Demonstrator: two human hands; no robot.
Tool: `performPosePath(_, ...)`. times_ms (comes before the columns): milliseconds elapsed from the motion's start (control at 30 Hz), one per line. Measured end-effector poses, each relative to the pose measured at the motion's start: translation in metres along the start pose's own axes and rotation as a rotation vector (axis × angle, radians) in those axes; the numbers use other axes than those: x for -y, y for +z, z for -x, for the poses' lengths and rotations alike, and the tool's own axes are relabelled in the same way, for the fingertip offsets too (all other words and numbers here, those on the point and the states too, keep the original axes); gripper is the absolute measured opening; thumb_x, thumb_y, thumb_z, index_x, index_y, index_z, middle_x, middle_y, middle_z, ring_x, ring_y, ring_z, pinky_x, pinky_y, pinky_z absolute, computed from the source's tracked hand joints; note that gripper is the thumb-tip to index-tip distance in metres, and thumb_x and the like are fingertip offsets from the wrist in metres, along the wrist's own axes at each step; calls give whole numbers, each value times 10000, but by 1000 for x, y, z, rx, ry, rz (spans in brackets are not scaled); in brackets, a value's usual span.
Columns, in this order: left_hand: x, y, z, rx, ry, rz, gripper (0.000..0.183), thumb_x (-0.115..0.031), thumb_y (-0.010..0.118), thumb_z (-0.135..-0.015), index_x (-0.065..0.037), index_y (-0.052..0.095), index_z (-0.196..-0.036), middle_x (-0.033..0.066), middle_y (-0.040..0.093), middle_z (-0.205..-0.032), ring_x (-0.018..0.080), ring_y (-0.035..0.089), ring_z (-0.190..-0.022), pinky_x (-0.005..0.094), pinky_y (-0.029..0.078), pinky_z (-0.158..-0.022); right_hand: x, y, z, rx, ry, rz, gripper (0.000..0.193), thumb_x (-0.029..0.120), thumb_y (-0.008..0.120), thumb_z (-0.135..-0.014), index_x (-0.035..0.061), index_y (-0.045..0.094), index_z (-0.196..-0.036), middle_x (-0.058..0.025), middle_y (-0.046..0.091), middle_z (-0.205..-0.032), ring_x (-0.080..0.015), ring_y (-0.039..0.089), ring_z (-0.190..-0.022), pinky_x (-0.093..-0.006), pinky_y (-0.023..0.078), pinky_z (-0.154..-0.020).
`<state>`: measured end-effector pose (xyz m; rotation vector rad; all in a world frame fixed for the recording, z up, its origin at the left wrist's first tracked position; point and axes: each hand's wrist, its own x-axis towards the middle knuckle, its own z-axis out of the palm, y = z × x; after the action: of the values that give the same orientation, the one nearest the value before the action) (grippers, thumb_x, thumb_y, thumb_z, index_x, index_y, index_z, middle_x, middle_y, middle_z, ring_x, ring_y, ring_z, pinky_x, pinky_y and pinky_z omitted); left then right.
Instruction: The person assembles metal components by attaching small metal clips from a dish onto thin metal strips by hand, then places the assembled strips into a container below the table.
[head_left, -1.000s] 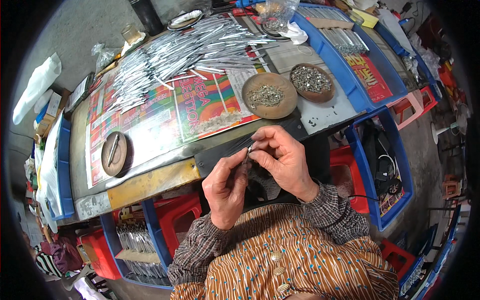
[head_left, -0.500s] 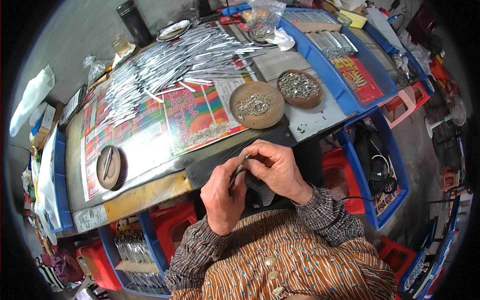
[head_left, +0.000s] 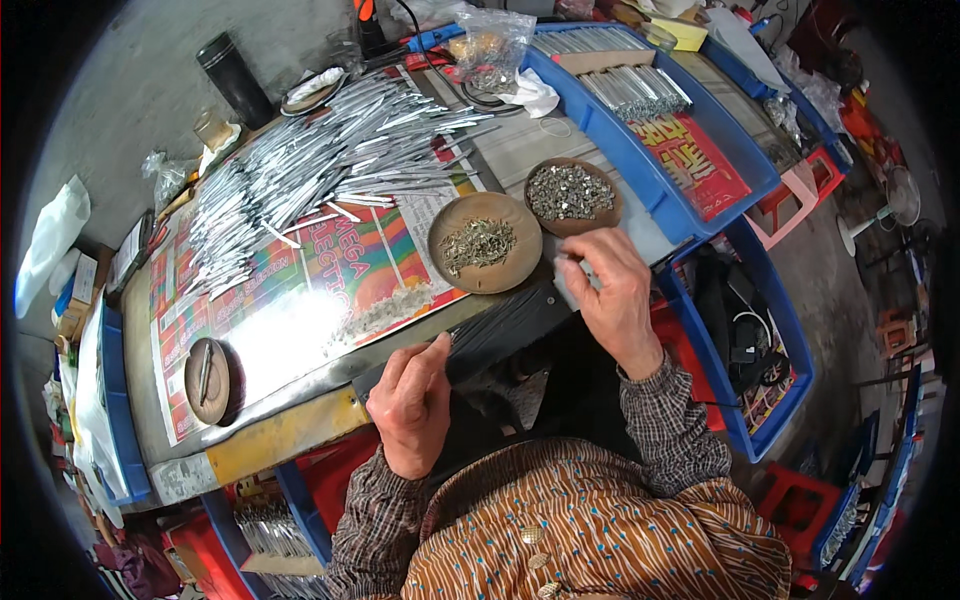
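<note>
My left hand (head_left: 410,405) is closed in front of the table edge, with thumb and forefinger pressed together. Whatever sits in that pinch is too small or hidden to make out. My right hand (head_left: 618,300) hovers at the near edge of a wooden bowl (head_left: 571,192) of small grey metal pieces. Its fingers are curled, the thumb tip close to the forefinger, and any piece between them cannot be made out. Left of that bowl stands another wooden bowl (head_left: 438,222) holding thin, brassy bits. A small wooden dish (head_left: 222,385) with a metal pen-like rod (head_left: 205,372) lies farther left.
Many slim silvery rods (head_left: 300,175) are heaped across the back of the printed sheet (head_left: 330,290). A blue tray (head_left: 735,165) at the right carries more rods. Below the table are a blue bin (head_left: 735,435) and red stools (head_left: 690,350). A black cylinder (head_left: 236,80) stands at the back.
My hands have come apart. The right one moved up and right to the bowl of grey pieces; the left one stays low, still pinched. The view has shifted slightly.
</note>
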<state>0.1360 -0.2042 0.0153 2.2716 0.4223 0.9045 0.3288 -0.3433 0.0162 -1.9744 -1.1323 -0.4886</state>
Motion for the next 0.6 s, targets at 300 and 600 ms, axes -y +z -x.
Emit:
performPosePath(300,3,3,-2,4,24,-75,243,132,606,-739,11,644,-947,144,630,-795,236,630,-704,288,484,-645,-23,15,-11,55,-6,296,356,131,744,-696,28,622,-1014,-81,576,-1000,-273,503,-994,-430,390,-806)
performPosePath(600,3,2,-1,15,-8,-34,224,132,610,-738,20,638,-930,144,631,-800,247,626,-705,294,483,-648,-25,18,-12,68,-1,311,320,135,728,-710,38,620,-995,-78,570,-990,-276,496,-996,-437,374,-803)
